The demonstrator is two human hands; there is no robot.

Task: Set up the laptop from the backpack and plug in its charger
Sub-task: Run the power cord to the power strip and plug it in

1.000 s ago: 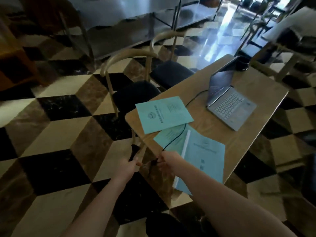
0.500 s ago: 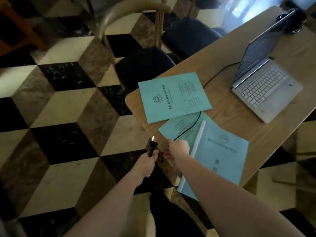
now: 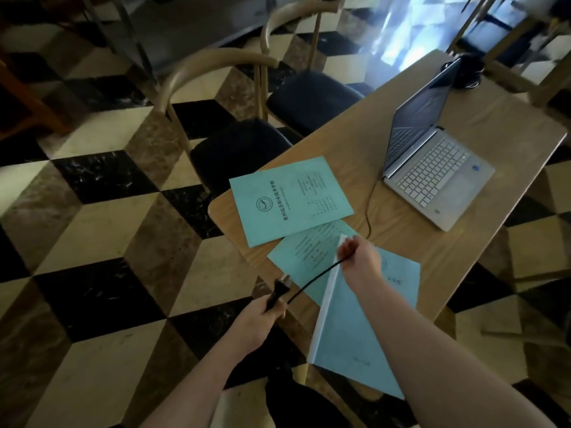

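A silver laptop (image 3: pixel 438 177) stands open on the wooden table (image 3: pixel 463 242) at the right. A thin black charger cable (image 3: pixel 369 208) runs from its left side across the table to my hands. My left hand (image 3: pixel 262 313) grips the black plug (image 3: pixel 279 291) just off the table's near corner, prongs pointing up. My right hand (image 3: pixel 360 257) pinches the cable a short way along, above the teal booklets. The cable is stretched straight between both hands. No wall socket is in view.
Three teal booklets (image 3: pixel 290 199) lie on the table's near end, one overhanging the edge. Two wooden chairs with dark seats (image 3: pixel 238 149) stand left of the table. A dark object (image 3: pixel 466 72) sits at the far end. The floor is chequered.
My hands have drawn apart: the right rose onto the table over the booklets, the left stayed low with the plug, pulling the cable taut. The view lifted a little.
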